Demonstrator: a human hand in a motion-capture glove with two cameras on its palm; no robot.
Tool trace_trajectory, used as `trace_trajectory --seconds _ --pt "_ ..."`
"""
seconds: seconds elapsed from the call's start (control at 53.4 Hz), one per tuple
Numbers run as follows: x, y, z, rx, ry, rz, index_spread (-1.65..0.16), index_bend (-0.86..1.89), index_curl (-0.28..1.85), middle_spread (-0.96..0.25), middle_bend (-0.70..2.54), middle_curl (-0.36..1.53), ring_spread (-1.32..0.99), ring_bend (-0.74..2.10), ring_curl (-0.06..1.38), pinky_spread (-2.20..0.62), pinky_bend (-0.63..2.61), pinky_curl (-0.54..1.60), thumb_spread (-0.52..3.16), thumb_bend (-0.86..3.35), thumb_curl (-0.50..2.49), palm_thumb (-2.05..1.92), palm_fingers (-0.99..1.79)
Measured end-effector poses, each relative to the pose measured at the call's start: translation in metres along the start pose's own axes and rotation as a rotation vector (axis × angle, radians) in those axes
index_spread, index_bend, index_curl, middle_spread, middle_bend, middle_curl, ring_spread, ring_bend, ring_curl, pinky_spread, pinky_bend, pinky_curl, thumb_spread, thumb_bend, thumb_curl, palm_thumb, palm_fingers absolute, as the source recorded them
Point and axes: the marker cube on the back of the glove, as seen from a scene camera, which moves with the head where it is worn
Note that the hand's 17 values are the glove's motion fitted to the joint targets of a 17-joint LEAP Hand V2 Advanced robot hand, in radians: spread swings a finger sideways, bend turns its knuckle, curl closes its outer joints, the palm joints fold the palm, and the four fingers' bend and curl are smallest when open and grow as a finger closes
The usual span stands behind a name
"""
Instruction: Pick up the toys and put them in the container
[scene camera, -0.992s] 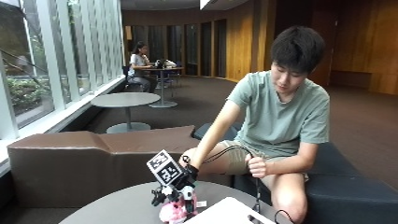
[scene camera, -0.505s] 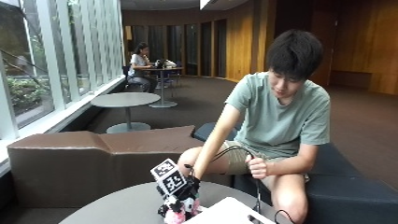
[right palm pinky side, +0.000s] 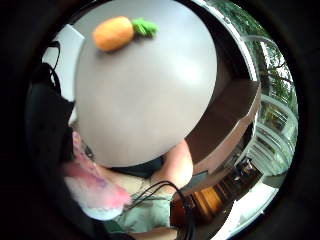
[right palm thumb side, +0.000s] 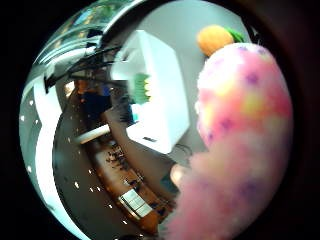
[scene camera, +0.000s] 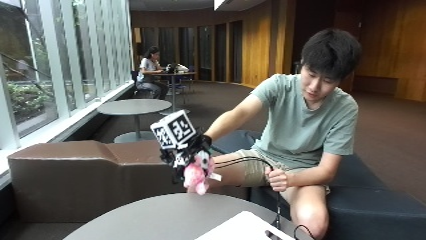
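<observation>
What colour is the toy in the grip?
Pink plush toy with yellow and purple spots, clearest in the thumb side palm view.

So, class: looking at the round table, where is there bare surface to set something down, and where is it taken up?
The round grey table is mostly bare between the orange carrot toy and the edge nearest the person. The white container takes up one side, with the carrot lying near it. The gloved right hand holds a pink plush toy above the table.
</observation>
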Motion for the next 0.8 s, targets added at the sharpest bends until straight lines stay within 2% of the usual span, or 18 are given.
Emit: trace_trajectory --seconds 0.131,0.299,0.505,0.674,0.767,0.805 --pt "-0.090 0.020 -0.067 0.087 0.057 -0.116 -0.32 0.66 0.13 -0.24 0.99 0.79 -0.41 1.36 0.66 -0.38 1.21 0.45 0.40 0.22 0.94 0.78 0.82" --pt "-0.199 0.027 -0.096 0.172 0.211 -0.300 -0.35 0.75 0.16 -0.26 1.00 0.85 -0.42 1.39 0.70 -0.38 1.22 0.48 0.26 0.23 1.01 0.79 0.73" --pt "-0.271 0.018 -0.058 0.198 0.275 -0.362 -0.36 0.85 0.21 -0.27 1.02 0.93 -0.44 1.44 0.74 -0.38 1.26 0.52 0.15 0.23 1.08 0.79 0.62" --pt "-0.280 0.000 -0.006 0.092 0.379 -0.344 -0.36 0.89 0.24 -0.28 1.04 0.98 -0.44 1.45 0.76 -0.38 1.31 0.55 0.10 0.22 1.11 0.78 0.54" --pt "-0.271 -0.010 0.016 0.009 0.432 -0.351 -0.33 0.68 0.22 -0.28 0.91 0.96 -0.42 1.44 0.76 -0.37 1.40 0.57 0.20 0.16 1.10 0.72 0.27" --pt "-0.267 -0.013 0.023 -0.041 0.439 -0.353 -0.30 0.54 0.20 -0.27 0.84 0.93 -0.41 1.44 0.75 -0.37 1.44 0.57 0.34 0.13 1.09 0.66 0.17"
